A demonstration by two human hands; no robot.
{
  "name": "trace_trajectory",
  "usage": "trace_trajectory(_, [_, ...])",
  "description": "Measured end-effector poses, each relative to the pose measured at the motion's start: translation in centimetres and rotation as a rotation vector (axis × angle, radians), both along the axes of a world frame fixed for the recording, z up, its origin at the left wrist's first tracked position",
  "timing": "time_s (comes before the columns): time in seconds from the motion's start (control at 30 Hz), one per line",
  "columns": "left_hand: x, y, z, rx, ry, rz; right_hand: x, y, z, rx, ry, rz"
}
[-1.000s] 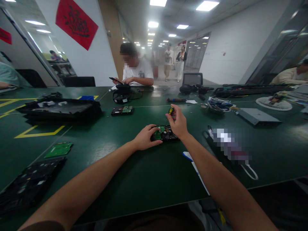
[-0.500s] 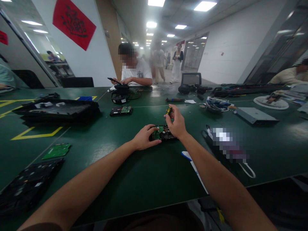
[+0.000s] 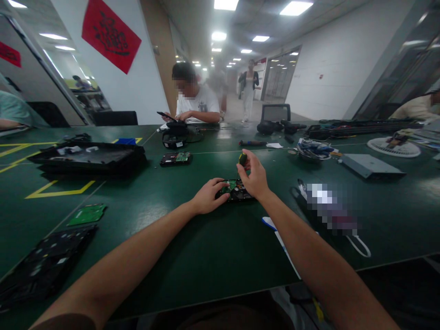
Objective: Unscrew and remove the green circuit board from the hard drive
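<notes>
A black hard drive (image 3: 239, 196) with a green circuit board lies flat on the table in front of me. My left hand (image 3: 210, 196) grips its left end, thumb along the near edge and fingers over the board. Above its right part, my right hand (image 3: 253, 173) is closed around the yellow-and-black handle of a screwdriver (image 3: 242, 159). The screwdriver stands roughly upright, its shaft pointing down at the drive. Where exactly the tip sits is too small to make out, and my right hand covers the drive's far right corner.
Another hard drive (image 3: 176, 158) lies farther back. Black trays (image 3: 89, 158) stand at left, with a green circuit board (image 3: 87, 214) and a black panel (image 3: 48, 261) nearer. To the right are a grey metal box (image 3: 373, 166) and bundled cables (image 3: 314, 149). A person (image 3: 197, 101) sits opposite.
The view has swung slightly left, shifting everything a little to the right in it. The screwdriver handle has turned in my right hand; my left hand keeps its place on the hard drive.
</notes>
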State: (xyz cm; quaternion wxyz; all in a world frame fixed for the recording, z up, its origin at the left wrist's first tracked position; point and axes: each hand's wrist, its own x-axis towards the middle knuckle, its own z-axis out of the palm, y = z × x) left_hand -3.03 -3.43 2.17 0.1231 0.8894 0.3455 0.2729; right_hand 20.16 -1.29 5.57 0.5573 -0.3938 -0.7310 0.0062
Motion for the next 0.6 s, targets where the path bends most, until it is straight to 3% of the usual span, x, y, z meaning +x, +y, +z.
trace_trajectory(0.6, [-0.16,-0.24,0.44,-0.036,-0.016,-0.003,-0.03,-0.14,-0.07,0.017,0.025,-0.037])
